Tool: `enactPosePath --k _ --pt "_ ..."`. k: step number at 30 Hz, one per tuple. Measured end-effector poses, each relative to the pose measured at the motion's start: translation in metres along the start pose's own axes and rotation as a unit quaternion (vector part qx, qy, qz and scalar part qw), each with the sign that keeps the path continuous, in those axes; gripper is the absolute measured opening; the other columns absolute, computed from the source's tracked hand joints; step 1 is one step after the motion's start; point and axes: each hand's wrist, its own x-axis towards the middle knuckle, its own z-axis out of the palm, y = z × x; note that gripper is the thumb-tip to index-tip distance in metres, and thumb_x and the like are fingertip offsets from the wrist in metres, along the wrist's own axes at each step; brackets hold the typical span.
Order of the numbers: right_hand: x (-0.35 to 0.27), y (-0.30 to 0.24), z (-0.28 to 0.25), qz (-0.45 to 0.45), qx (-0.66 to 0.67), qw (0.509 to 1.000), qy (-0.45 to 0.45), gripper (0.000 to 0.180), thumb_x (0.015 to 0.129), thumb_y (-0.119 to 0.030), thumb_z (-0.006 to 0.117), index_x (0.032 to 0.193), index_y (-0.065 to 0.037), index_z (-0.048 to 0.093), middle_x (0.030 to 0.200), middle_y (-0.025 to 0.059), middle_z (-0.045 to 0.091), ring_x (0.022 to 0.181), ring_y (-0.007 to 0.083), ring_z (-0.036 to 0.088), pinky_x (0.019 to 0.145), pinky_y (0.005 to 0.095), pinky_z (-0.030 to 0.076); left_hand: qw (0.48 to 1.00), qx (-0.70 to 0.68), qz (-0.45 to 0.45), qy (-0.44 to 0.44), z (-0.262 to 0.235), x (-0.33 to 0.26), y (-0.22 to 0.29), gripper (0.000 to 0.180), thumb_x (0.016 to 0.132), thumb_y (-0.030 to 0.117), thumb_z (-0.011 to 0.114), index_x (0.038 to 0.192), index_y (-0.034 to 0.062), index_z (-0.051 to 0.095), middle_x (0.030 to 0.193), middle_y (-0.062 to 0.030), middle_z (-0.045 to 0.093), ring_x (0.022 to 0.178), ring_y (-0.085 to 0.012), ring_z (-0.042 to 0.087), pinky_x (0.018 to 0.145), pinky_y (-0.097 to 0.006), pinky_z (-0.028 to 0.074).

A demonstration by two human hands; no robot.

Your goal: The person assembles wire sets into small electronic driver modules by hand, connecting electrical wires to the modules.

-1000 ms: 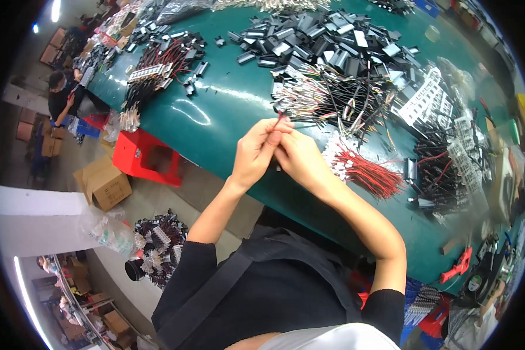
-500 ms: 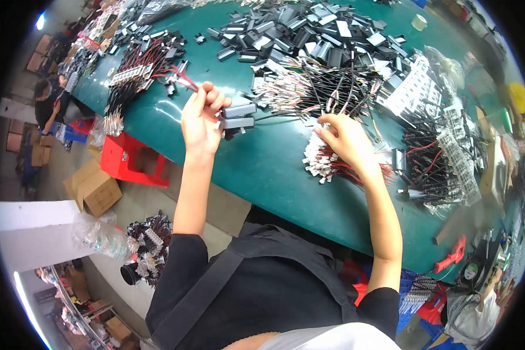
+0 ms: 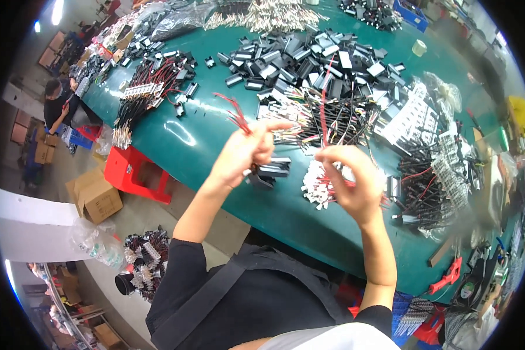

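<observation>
My left hand (image 3: pixel 245 154) is closed round a bunch of red wires (image 3: pixel 237 115), whose loose ends stick up past the thumb; its index finger points out to the right. Black cable housings (image 3: pixel 272 169) hang just below these fingers, partly hidden by the hand. Between thumb and fingertips my right hand (image 3: pixel 356 184) pinches a thin red wire (image 3: pixel 324 114) that stands up. Beneath that hand lies a pile of white connectors (image 3: pixel 316 185) on red leads, partly covered by it.
Black cables with stripped ends (image 3: pixel 297 119) lie ahead, and a heap of black housings (image 3: pixel 309 58) is behind them. More bundled cables lie left (image 3: pixel 143 96) and right (image 3: pixel 426 181) on the green table (image 3: pixel 227 198). A red stool (image 3: pixel 131 175) stands left; a person (image 3: pixel 58 105) sits farther off.
My left hand has moved right and nearer me, with the red wires and housings following. My right hand has lifted a red wire upright. The whole view has shifted slightly.
</observation>
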Motion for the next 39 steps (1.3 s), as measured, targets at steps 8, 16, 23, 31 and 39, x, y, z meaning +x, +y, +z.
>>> enactPosePath --k 8,16,23,31,39 --pt "-0.01 0.006 0.019 -0.087 0.081 0.988 -0.098 0.025 0.074 0.004 0.068 0.098 0.0 0.061 0.086 0.0118 0.063 0.075 0.0281 0.062 0.066 0.0349 0.051 0.995 0.054 0.004 -0.079 0.023 0.013 0.007 0.053 0.1 0.036 0.039 0.131 -0.0059 0.044 0.063 0.0075 0.027 0.053 -0.0036 0.025 0.049 -0.02 0.023" --pt "-0.005 0.01 0.013 -0.056 -0.028 0.996 0.063 0.023 0.075 0.006 0.066 0.096 0.0 0.059 0.087 0.0126 0.063 0.078 0.0282 0.062 0.068 0.0348 0.051 0.992 0.044 0.116 0.035 0.015 0.012 0.007 0.049 0.101 0.036 0.037 0.129 -0.0035 0.046 0.062 0.0071 0.029 0.051 -0.0029 0.026 0.047 -0.02 0.024" --pt "-0.015 0.01 0.025 -0.074 0.042 0.992 -0.095 0.025 0.076 0.002 0.068 0.099 0.0 0.059 0.088 0.0124 0.063 0.077 0.0267 0.062 0.068 0.0331 0.05 0.991 0.058 -0.016 -0.122 0.019 0.011 0.001 0.049 0.099 0.041 0.04 0.121 -0.0016 0.052 0.063 0.0095 0.032 0.056 -0.0012 0.028 0.05 -0.02 0.023" --pt "-0.016 0.021 0.031 0.284 0.359 0.887 0.059 0.029 0.099 -0.022 0.045 0.114 0.002 0.055 0.105 0.0118 0.064 0.095 0.0173 0.061 0.087 0.0298 0.047 0.855 0.484 0.107 -0.153 0.029 0.003 -0.005 0.014 0.09 0.013 0.051 0.099 0.0024 0.054 0.088 -0.0154 0.064 0.083 -0.033 0.064 0.072 -0.04 0.05" --pt "0.0 0.022 -0.015 0.328 0.375 0.841 0.211 0.029 0.101 -0.024 0.039 0.115 -0.002 0.05 0.069 -0.0053 0.032 0.055 0.0016 0.023 0.042 0.0165 0.018 0.791 0.582 0.17 0.086 -0.043 0.066 0.007 0.012 0.091 0.011 0.048 0.094 0.0017 0.056 0.084 -0.0177 0.061 0.08 -0.0327 0.061 0.07 -0.037 0.047"
